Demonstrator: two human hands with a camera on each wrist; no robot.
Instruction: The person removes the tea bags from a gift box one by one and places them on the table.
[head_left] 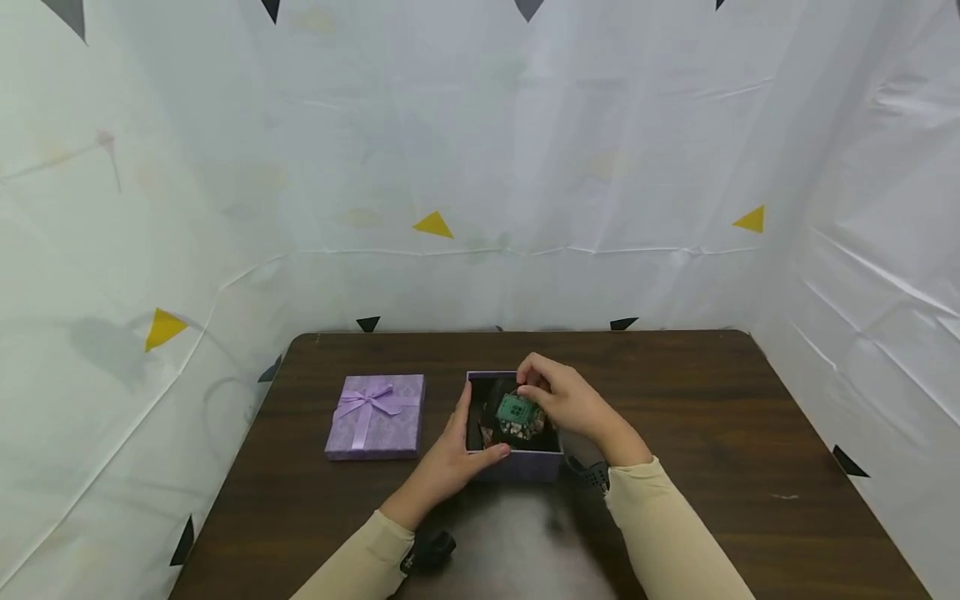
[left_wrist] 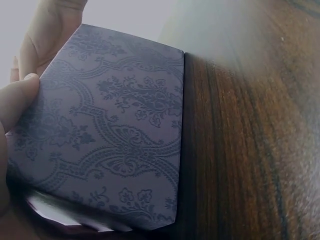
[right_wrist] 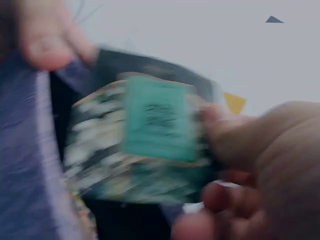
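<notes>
A purple patterned box [head_left: 521, 468] stands uncovered on the table, its inside black. My left hand [head_left: 447, 461] holds it by the near left corner, fingers along the left side and thumb at the front rim. At the box's opening, my right hand [head_left: 567, 406] pinches a dark, flat, square piece [right_wrist: 160, 120] with a green label and a pale pattern. It is tilted up and blurred in the right wrist view, so its kind is unclear. Something with a colourful pattern [right_wrist: 81, 215] shows below it, mostly hidden. The left wrist view shows the box's floral outer wall [left_wrist: 115, 125].
The purple lid [head_left: 397, 429] with a ribbon bow lies on the dark wooden table [head_left: 712, 467], left of the box. White curtains [head_left: 480, 167] with yellow and black triangles surround the table's back and sides. Each wrist wears a black camera strap.
</notes>
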